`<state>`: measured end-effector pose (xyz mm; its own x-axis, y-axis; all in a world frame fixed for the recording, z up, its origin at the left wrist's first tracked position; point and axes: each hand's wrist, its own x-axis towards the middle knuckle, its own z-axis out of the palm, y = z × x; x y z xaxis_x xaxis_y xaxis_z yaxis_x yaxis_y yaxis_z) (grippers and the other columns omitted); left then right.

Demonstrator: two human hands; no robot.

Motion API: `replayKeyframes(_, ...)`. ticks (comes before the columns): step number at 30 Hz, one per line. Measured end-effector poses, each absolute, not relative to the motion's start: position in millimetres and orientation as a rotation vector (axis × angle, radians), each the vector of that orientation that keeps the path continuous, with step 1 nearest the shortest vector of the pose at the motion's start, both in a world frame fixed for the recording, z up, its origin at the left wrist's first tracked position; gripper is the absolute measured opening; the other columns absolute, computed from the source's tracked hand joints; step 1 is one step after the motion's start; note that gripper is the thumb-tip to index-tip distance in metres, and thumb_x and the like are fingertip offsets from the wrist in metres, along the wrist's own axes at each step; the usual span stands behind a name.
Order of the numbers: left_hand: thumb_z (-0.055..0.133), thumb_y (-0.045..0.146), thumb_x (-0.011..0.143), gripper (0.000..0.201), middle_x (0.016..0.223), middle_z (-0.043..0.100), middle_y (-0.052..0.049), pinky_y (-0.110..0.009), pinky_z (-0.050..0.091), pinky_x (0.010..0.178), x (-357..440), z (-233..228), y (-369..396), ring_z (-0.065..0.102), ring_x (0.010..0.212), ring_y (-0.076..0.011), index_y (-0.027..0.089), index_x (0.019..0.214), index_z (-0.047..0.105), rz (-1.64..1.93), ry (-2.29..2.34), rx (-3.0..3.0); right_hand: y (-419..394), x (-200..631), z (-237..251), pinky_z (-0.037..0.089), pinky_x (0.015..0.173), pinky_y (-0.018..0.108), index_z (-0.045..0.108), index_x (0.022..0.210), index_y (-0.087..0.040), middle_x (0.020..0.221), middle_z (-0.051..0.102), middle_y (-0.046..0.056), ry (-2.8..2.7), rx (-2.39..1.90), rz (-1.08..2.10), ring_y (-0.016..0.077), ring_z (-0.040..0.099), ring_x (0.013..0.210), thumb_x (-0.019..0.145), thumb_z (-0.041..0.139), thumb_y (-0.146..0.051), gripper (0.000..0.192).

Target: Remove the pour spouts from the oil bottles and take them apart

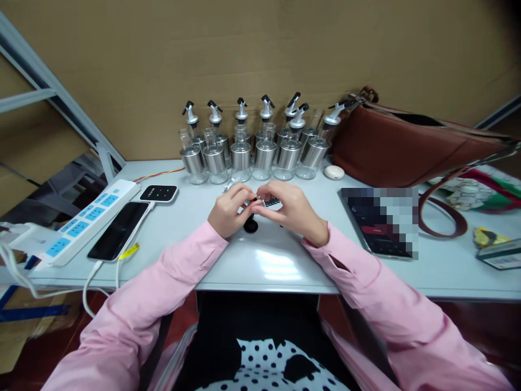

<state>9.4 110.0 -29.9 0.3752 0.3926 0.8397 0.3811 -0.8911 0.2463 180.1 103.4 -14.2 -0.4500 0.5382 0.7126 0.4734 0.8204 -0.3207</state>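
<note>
My left hand (228, 210) and my right hand (291, 209) meet over the middle of the white table (277, 260). Together they pinch a small pourer spout part (260, 202) of silver and black; its exact shape is hidden by my fingers. A small round black piece (251, 225) lies on the table just under my left hand. Behind my hands stands a row of several glass oil bottles (252, 152) with steel sleeves and black-tipped pourer spouts.
A white power strip (87, 220), a black phone (119, 231) on a cable and a small black router (159, 193) lie left. A brown leather bag (407, 149), a tablet (380, 222) and a small white oval object (334, 172) are right. Cardboard wall behind.
</note>
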Motion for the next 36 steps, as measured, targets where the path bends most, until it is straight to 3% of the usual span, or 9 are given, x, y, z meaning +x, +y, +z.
replayKeyframes(4,0.052,0.02,0.085,0.006,0.081,0.054,-0.002,-0.014,0.051,0.052,9.4,-29.0,110.1,0.055,0.071,-0.0079,0.015,0.082,0.052,1.619,0.791,2.527,102.6,178.7,-13.5,0.046,0.07,0.026,0.053,0.099,-0.016,0.092,0.061,0.006,-2.133,-0.68,0.127,0.0152,0.056,0.081,0.081,0.061,-0.033,0.025)
replayKeyframes(10,0.051,0.019,0.086,0.005,0.083,0.053,-0.002,-0.017,0.049,0.058,6.6,-31.0,114.5,0.054,0.074,-0.0089,0.016,0.083,0.048,1.569,0.732,2.568,101.4,178.6,-15.7,0.047,0.069,0.024,0.053,0.107,-0.017,0.095,0.063,0.005,-2.092,-0.789,0.38,0.0128,0.058,0.078,0.083,0.055,-0.024,0.025)
replayKeyframes(18,0.042,0.032,0.091,0.025,0.066,0.048,-0.001,-0.027,0.038,0.062,4.2,-24.3,116.9,0.044,0.065,-0.0138,0.017,0.073,0.048,1.328,0.801,2.79,102.8,181.1,-16.2,0.037,0.058,0.023,0.051,0.075,-0.015,0.065,0.05,0.0,-2.121,-0.857,0.133,0.0106,0.044,0.059,0.076,0.052,-0.021,0.006)
replayKeyframes(36,0.037,0.038,0.093,0.037,0.058,0.052,0.002,-0.028,0.029,0.062,2.6,-24.2,115.5,0.044,0.055,-0.0108,0.016,0.067,0.051,1.235,0.949,2.759,101.9,178.5,-21.4,0.036,0.054,0.02,0.053,0.076,-0.016,0.064,0.059,0.0,-2.099,-1.0,0.131,0.0104,0.051,0.054,0.077,0.052,-0.021,0.005)
